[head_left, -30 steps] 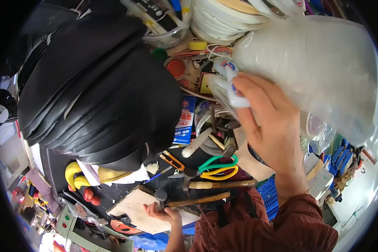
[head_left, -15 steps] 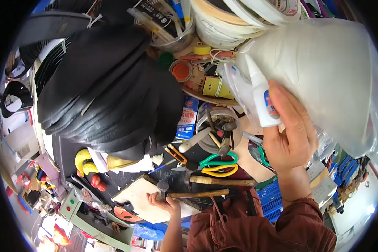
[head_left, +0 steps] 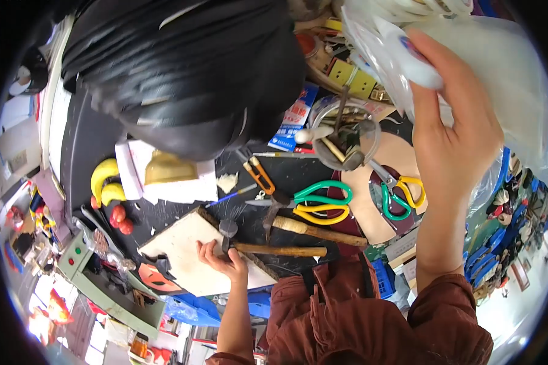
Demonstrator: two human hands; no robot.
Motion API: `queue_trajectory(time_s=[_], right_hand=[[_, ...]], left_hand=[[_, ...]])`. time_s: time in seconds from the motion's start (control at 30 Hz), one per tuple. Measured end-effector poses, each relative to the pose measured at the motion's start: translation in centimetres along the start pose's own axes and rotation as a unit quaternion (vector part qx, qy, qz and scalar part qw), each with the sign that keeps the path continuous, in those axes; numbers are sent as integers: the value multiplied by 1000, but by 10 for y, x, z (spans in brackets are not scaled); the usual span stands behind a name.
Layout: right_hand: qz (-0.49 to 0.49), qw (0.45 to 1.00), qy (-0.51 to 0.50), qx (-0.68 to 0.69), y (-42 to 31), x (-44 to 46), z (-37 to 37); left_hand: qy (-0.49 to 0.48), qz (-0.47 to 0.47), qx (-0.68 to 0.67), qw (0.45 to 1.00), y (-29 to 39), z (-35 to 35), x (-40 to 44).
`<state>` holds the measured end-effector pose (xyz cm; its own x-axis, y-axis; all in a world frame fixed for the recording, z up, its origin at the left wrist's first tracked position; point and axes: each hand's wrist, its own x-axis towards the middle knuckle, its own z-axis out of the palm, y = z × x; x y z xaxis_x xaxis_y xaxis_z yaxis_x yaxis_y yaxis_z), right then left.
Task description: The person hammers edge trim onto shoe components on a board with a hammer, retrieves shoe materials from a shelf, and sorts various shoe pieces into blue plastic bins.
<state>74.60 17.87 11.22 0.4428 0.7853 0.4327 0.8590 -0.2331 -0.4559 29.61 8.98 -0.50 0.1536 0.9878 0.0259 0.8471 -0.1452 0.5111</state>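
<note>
My right hand [head_left: 453, 106] is closed around a small white glue bottle [head_left: 421, 68] with a blue and red label. Clear plastic film [head_left: 377, 45] lies against the bottle and hides its nozzle end. My left hand [head_left: 222, 260] rests on a pale board [head_left: 186, 249], fingers apart and a little bent. Close to its thumb and fingertips is the round head of a hammer [head_left: 228, 229], its wooden handle stretching right. Another hammer [head_left: 313, 231] with a wooden handle lies just above it.
Scissors with green and yellow handles [head_left: 323, 211], more scissors [head_left: 396, 193], a tub of tools [head_left: 371, 149] and a blue-white box [head_left: 295, 118] are on the black table. Draped black material [head_left: 189, 79] looms at upper left. Bananas [head_left: 105, 179] are at left.
My view has shifted, so the table shows higher and nearer. The glue bottle has moved up, its nozzle end now behind plastic film. My left hand stays on the board.
</note>
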Motion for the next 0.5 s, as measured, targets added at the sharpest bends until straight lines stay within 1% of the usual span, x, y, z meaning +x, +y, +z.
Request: queue_trajectory(time_s=[0.07,0.1,0.17,0.27,0.3,0.37,0.4,0.47,0.5], right_hand=[[-54,998,-23,1,7,4,15],[-61,998,-22,-9,8,5,24],[-95,991,-86,-36,10,9,32],[-94,985,-142,-18,1,4,16],[-80,989,-125,-10,1,-4,11],[23,995,-77,52,-10,-23,-2],[-7,997,-59,40,-3,-36,-12],[-66,997,-24,11,19,-69,-37],[-38,999,-11,-2,16,-90,-49]], left_hand=[[9,-5,-12,1000,2,0,1],[8,6,-10,1000,0,-1,1],[19,8,-26,999,-4,-2,0],[26,-21,-86,996,-8,-5,-2],[20,-39,-104,994,-7,-10,-1],[18,-90,-143,985,-23,-13,-3],[47,-124,-188,973,-20,-17,5],[47,-224,-258,939,-25,-36,30],[68,-223,-257,938,-21,-43,48]])
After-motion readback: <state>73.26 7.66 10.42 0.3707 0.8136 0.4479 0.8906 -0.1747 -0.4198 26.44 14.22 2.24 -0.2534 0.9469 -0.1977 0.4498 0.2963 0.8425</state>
